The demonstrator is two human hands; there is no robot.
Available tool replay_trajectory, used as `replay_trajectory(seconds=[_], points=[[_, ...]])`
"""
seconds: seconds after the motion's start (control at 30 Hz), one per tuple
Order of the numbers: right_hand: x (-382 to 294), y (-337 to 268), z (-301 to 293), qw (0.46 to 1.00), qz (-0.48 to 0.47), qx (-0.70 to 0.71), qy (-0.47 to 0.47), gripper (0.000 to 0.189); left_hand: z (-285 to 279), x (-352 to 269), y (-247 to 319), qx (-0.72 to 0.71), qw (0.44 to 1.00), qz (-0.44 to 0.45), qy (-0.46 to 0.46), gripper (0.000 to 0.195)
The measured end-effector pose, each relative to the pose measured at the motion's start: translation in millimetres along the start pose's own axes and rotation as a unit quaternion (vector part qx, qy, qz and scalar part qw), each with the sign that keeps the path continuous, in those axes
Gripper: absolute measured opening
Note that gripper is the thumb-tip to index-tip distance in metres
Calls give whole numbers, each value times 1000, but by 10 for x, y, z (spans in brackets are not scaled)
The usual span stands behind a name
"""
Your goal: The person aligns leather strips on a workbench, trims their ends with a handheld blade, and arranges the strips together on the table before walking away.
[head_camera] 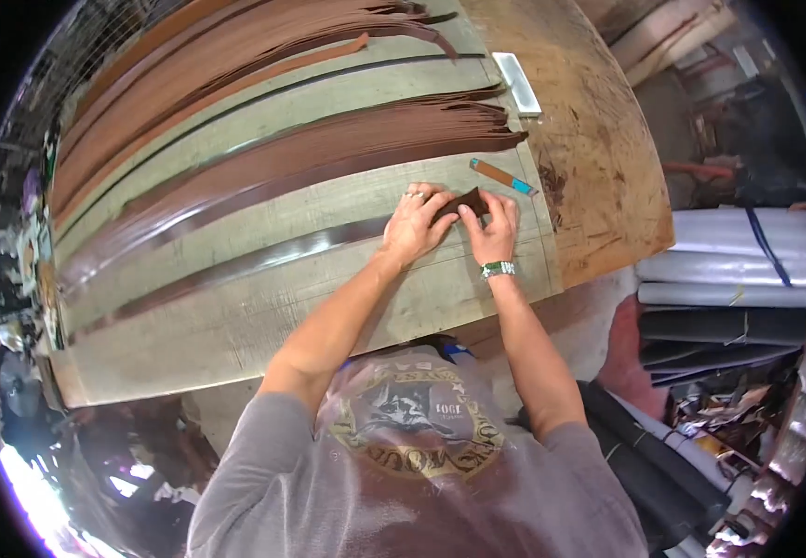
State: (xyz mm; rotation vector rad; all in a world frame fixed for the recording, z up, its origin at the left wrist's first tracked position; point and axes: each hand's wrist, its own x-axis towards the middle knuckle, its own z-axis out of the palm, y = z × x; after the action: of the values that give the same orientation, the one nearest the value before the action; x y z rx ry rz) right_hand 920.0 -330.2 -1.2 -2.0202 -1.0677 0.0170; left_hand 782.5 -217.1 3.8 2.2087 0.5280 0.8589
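Note:
A long dark brown strip, which looks like leather (305,243), runs across the pale worktable from the far left to my hands. My left hand (415,222) grips it near its right end, thumb and forefinger pinching it. The fingers of my right hand (491,224) hold the end of the same strip, which is lifted and bent up between the hands. A brown and turquoise cutter or similar flat tool (503,176) lies just beyond my right hand. Past my hands lies a stack of brown strips (347,143), their right ends uneven.
A larger pile of brown strips (235,42) covers the table's far side, with a thin dark strip (319,71) nearer. A white rectangular block or tray (516,84) sits by the brown board (605,167). Grey and black rolls (727,268) are stacked at the right.

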Motion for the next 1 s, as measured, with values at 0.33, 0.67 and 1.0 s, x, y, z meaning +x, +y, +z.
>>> replay_trajectory(seconds=[0.33,0.67,1.0], points=[[78,37,30,963,170,201,-60,40,-43,0,5,57,998,19,-2,36],[60,261,111,975,143,154,-76,32,109,-38,-44,89,996,14,20,37],[62,459,85,979,151,102,-94,45,-466,-58,-11,136,950,-197,-198,28]])
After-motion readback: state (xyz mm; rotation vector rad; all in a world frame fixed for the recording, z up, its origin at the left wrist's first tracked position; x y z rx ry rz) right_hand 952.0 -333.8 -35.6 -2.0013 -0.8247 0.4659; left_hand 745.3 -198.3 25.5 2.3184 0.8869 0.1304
